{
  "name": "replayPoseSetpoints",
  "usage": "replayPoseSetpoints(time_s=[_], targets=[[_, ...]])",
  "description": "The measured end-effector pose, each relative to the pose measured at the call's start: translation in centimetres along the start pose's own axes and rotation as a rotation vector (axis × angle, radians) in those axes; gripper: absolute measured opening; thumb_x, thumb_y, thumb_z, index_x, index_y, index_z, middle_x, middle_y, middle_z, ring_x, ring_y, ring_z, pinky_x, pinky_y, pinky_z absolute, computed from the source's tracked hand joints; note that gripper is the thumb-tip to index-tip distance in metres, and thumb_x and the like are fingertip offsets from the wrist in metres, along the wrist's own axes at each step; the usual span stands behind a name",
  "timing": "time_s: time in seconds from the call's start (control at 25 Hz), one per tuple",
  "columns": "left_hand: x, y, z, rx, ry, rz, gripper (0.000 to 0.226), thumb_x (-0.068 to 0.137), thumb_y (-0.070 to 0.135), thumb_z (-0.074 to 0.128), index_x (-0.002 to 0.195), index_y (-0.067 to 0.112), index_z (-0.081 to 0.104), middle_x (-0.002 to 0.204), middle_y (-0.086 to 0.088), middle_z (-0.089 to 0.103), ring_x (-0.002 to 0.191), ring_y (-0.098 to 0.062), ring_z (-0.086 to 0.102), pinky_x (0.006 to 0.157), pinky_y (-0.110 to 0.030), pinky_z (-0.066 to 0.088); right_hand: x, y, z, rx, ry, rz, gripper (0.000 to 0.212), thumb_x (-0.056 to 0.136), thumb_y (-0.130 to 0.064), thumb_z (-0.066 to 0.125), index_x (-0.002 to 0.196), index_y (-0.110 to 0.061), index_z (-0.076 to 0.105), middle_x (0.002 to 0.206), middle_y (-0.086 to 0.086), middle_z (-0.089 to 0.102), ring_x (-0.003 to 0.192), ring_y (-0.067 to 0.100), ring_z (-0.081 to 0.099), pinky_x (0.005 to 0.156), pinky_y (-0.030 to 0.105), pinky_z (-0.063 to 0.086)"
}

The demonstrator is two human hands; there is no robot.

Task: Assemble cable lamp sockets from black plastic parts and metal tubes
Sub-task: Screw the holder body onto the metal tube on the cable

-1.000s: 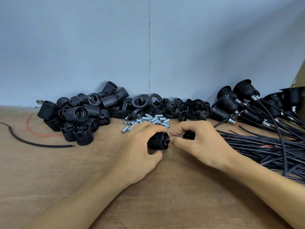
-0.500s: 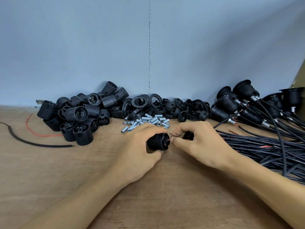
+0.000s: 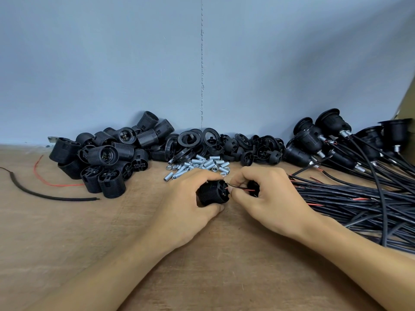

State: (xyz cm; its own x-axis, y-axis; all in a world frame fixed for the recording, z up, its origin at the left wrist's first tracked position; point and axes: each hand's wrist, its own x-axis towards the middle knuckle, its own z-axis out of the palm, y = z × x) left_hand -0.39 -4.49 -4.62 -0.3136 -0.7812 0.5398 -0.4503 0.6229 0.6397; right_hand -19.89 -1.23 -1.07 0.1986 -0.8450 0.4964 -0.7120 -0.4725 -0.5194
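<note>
Black ribbed plastic socket body (image 3: 212, 195): held on its side near the middle of the brown wooden tabletop (image 3: 89, 243), terminal end turned toward the right hand; whether it touched the wood I could not tell.
Left hand (image 3: 186, 205): fingers clamped round the socket body.
Right hand (image 3: 269, 198): thumb and forefinger pinched together on the thin red and black wire ends (image 3: 243, 189), whose tips met the socket's terminal face; a small black plastic cap (image 3: 253, 189) sat within the curled fingers.
Step, as I judged it: seating the wires in the terminals.
Risk: the tips looked fine and springy, so a slight turn of the socket body could make them miss their holes, splay or cross. A loosened pinch might let them spring back out.
Black cable bundle (image 3: 359, 198): right of the wrist; its weight could drag on the held wires.
Short silver metal tubes (image 3: 202, 164): heaped just beyond the knuckles, easily scattered.
Spare black plastic parts (image 3: 107, 158): piled against the wall.
Finished sockets on cables (image 3: 325, 135): far right.
</note>
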Motion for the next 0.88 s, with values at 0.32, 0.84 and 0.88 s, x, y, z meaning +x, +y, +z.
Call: replayPoseSetpoints(time_s=[0.32, 0.84, 0.88], targets=[[-0.02, -0.11, 0.3, -0.156, -0.045, -0.075, 0.048, 0.069, 0.028, 0.08, 0.1, 0.051, 0.052, 0.107, 0.02, 0.069, 0.108, -0.004, 0.067, 0.096, -0.041, 0.056, 0.14, -0.13, -0.37, 0.121, 0.038, 0.049, 0.013, 0.089, -0.023, 0.073, 0.076, -0.024, 0.071, 0.071, -0.013, 0.067, 0.068, 0.002, 0.059, 0.064, 0.012, 0.04], [0.0, 0.17, 0.12, -0.036, 0.007, 0.033, 0.043, 0.071, 0.028, 0.08, 0.102, 0.045, 0.056, 0.103, 0.021, 0.066, 0.102, -0.007, 0.065, 0.088, -0.033, 0.056, 0.01, -0.55, -0.54, 0.149, -0.016, -0.008, 0.025, 0.086, -0.014, 0.075, 0.07, -0.032, 0.066, 0.067, -0.019, 0.063, 0.064, -0.001, 0.058, 0.061, 0.008, 0.038], [-0.02, 0.17, 0.11, -0.027, 0.005, 0.04, 0.043, 0.072, 0.025, 0.081, 0.103, 0.043, 0.058, 0.103, 0.021, 0.067, 0.103, -0.007, 0.065, 0.088, -0.031, 0.055, 0.0, -0.54, -0.53, 0.143, -0.017, -0.01, 0.025, 0.086, -0.013, 0.075, 0.071, -0.032, 0.066, 0.066, -0.02, 0.063, 0.064, -0.002, 0.058, 0.061, 0.007, 0.037]])
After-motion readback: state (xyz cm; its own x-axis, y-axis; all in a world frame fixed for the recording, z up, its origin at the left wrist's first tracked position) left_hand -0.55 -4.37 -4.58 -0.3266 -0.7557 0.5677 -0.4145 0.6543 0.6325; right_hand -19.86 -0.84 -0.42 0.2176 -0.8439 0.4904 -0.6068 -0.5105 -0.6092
